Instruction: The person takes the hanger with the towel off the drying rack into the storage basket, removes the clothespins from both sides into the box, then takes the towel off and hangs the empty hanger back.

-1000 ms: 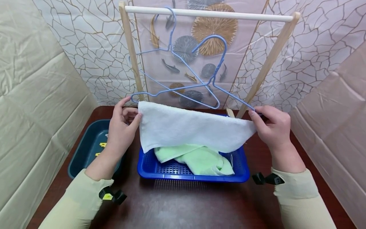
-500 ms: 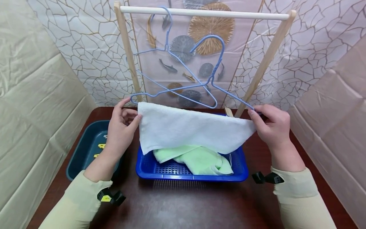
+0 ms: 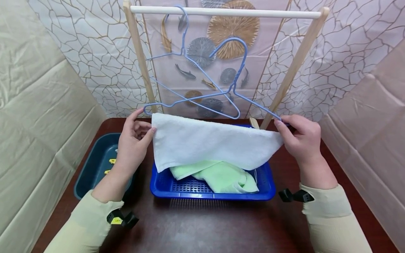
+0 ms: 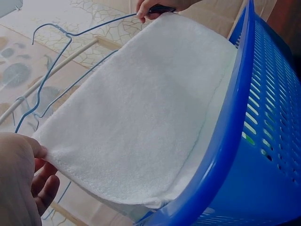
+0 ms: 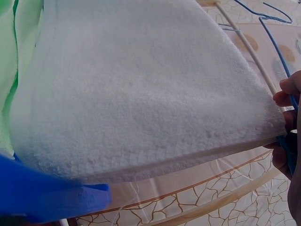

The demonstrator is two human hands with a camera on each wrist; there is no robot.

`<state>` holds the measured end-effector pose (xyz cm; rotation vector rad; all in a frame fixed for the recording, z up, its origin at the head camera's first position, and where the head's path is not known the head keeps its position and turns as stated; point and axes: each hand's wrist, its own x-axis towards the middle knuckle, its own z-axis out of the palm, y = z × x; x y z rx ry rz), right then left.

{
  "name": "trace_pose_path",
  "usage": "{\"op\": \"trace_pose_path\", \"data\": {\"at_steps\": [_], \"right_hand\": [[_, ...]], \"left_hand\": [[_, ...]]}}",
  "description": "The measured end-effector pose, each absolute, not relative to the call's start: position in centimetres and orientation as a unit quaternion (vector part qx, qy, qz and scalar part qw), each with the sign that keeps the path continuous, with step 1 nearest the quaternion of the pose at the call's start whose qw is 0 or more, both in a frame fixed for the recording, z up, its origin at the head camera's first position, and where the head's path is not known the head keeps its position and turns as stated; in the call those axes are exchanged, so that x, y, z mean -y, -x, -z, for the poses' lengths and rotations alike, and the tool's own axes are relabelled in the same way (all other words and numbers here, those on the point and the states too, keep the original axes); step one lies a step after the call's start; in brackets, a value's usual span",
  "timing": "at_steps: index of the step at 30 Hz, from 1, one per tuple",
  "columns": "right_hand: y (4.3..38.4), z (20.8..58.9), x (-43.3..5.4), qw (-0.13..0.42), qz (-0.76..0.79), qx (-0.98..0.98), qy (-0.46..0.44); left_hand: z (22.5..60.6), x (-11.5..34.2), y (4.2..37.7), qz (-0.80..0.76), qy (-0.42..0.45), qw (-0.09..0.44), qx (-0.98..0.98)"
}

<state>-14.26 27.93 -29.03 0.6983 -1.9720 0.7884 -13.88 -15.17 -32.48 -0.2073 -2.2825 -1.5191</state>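
Observation:
A white towel (image 3: 209,142) hangs folded over the lower bar of a blue clothes hanger (image 3: 202,95), above a blue basket. My left hand (image 3: 134,144) pinches the towel at its upper left corner, the index fingertip right at the hanger's left end. On the other side my right hand (image 3: 302,137) grips the hanger's right end between thumb and fingers, close to the towel's corner. Its fingers (image 5: 291,92) curl round the blue wire in the right wrist view. The hanger's hook points up, apart from the rack's rail. The towel hides most of the bar.
A light green towel (image 3: 221,175) lies crumpled in the blue basket (image 3: 193,195). Behind stands a wooden rack (image 3: 253,13) with a second blue hanger (image 3: 209,75) on its rail. At left, a dark teal tray (image 3: 85,172) contains yellow clips (image 3: 112,161), partly hidden by my arm.
The rack, basket and tray have shifted slightly left in the head view. Both hands keep their hold, and the towel and hanger stay nearly where they were.

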Motion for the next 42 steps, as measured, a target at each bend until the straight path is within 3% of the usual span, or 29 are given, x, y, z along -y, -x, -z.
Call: {"op": "trace_pose_path", "data": {"at_steps": [42], "right_hand": [[13.92, 29.39, -28.26, 0.445, -0.315, 0.801, -0.246]], "left_hand": [[33.17, 15.28, 13.52, 0.516, 0.075, 0.194, 0.831]]}}
